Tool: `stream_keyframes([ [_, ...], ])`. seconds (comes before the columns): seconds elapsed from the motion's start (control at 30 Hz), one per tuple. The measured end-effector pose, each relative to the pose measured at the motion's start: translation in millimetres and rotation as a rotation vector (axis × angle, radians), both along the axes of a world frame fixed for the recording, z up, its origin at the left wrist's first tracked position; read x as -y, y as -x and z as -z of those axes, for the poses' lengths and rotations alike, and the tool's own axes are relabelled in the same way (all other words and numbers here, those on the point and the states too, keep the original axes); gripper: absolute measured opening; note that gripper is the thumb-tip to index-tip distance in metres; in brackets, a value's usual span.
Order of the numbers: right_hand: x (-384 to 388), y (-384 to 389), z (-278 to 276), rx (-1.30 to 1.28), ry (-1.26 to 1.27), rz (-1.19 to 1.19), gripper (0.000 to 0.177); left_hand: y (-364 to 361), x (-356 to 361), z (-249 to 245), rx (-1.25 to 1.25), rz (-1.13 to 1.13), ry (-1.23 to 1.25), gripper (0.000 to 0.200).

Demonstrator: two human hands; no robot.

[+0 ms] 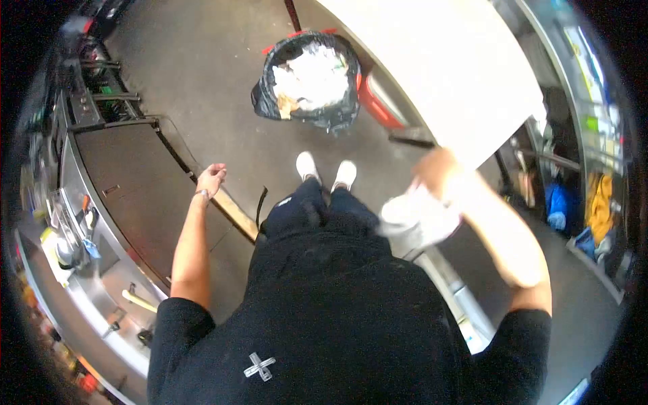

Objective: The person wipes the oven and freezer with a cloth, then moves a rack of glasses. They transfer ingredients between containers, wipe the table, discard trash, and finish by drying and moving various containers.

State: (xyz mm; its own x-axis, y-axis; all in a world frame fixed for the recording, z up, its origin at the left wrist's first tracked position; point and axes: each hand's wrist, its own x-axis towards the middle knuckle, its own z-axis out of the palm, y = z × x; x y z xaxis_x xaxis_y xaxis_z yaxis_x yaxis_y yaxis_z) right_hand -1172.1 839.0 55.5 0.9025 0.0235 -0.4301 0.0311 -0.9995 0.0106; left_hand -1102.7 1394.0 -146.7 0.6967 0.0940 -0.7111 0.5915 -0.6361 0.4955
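Note:
My right hand [437,174], smeared by motion, grips a crumpled white cloth [420,219] that hangs down beside my right thigh. Just past this hand is the corner of a white table [472,81], and a short dark bar [412,141] shows near my fingers. On the other side, my left hand [212,179] hangs loosely over the floor with slightly bent fingers and nothing in it. The end of a light wooden strip [233,214] is close below its wrist.
Ahead of my feet stands a bin [265,101] lined with a black bag, full of white waste [314,77]. A red-and-white container [383,102] sits by the table. A dark cabinet [131,182] and tool-strewn bench [111,277] are at left; shelves [584,121] line the right.

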Motion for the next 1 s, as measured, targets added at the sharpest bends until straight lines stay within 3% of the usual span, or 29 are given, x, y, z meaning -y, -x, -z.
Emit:
stream_keyframes([
  [0.03, -2, -21, 5, -0.252, 0.211, -0.190, 0.018, -3, -33, 38, 0.127, -0.016, 0.129, 0.028],
  [0.07, 53, -37, 1, 0.044, 0.482, -0.234, 0.016, -4, -36, 32, 0.178, 0.030, 0.054, 0.026],
  [0.1, 43, -59, -73, 0.229, 0.422, -0.084, 0.024, -7, -37, 30, 0.184, 0.003, 0.025, 0.026],
  [0.13, 33, -78, -122, 0.230, 0.166, 0.228, 0.029, -6, -39, 28, 0.182, -0.017, -0.001, 0.026],
  [0.17, 57, -90, -135, 0.779, 0.004, -0.091, 0.031, -1, -41, 30, 0.176, -0.024, -0.006, 0.026],
  [0.2, 32, -99, -159, 0.886, -0.308, 0.124, 0.030, 1, -42, 37, 0.147, -0.045, -0.009, 0.026],
  [0.23, 5, -101, -148, 0.903, -0.461, 0.261, 0.030, 1, -42, 40, 0.124, -0.070, -0.013, 0.025],
  [0.27, -18, -99, -113, 0.865, -0.477, 0.315, 0.029, 6, -40, 40, 0.127, -0.081, -0.015, 0.025],
  [0.33, -88, -52, 30, 0.555, -0.037, 0.081, 0.028, 8, -22, 40, 0.090, -0.084, -0.012, 0.024],
  [0.37, -118, -14, 103, 0.173, 0.035, -0.114, 0.028, 6, 2, 12, 0.022, -0.009, -0.124, 0.023],
  [0.4, -132, 35, 172, -0.261, 0.011, -0.299, 0.028, 25, 1, 14, -0.003, -0.006, -0.126, 0.023],
  [0.43, -121, 61, 216, -0.522, 0.050, -0.408, 0.027, 26, 1, 20, 0.020, -0.032, -0.048, 0.024],
  [0.5, -71, 30, 212, -0.510, 0.204, -0.411, 0.026, 29, 3, 29, 0.129, -0.168, 0.092, 0.026],
  [0.53, -58, -7, 176, -0.409, 0.168, -0.342, 0.026, 48, -5, 30, 0.103, -0.183, 0.073, 0.026],
  [0.63, -54, -107, 20, -0.038, -0.166, -0.024, 0.035, 72, -11, 62, 0.057, -0.109, -0.046, 0.027],
  [0.67, -66, -121, -17, 0.113, -0.446, 0.286, 0.037, 82, -11, 68, 0.050, -0.122, -0.043, 0.027],
  [0.7, -85, -116, -14, 0.104, -0.444, 0.275, 0.037, 94, -11, 70, -0.056, -0.136, -0.034, 0.028],
  [0.8, -126, -81, 28, 0.171, 0.346, -0.232, 0.042, 112, -9, 76, -0.166, -0.150, -0.053, 0.030],
  [0.83, -122, -36, 99, 0.122, 0.177, -0.232, 0.038, 120, -24, 100, -0.090, -0.139, -0.052, 0.030],
  [0.87, -110, 24, 171, -0.279, 0.083, -0.329, 0.034, 137, -30, 110, -0.039, -0.117, -0.050, 0.031],
  [0.9, -80, 79, 223, -0.625, 0.127, -0.434, 0.030, 125, 3, 51, -0.067, -0.107, -0.074, 0.032],
  [0.93, -37, 98, 241, -0.762, 0.231, -0.489, 0.027, 126, 1, 46, -0.087, -0.127, -0.049, 0.034],
  [0.97, 10, 92, 228, -0.733, 0.385, -0.494, 0.025, 122, -8, 59, -0.024, -0.164, 0.000, 0.033],
  [1.0, 49, 75, 206, -0.547, 0.529, -0.456, 0.024, 137, -24, 65, 0.010, -0.199, 0.031, 0.033],
])
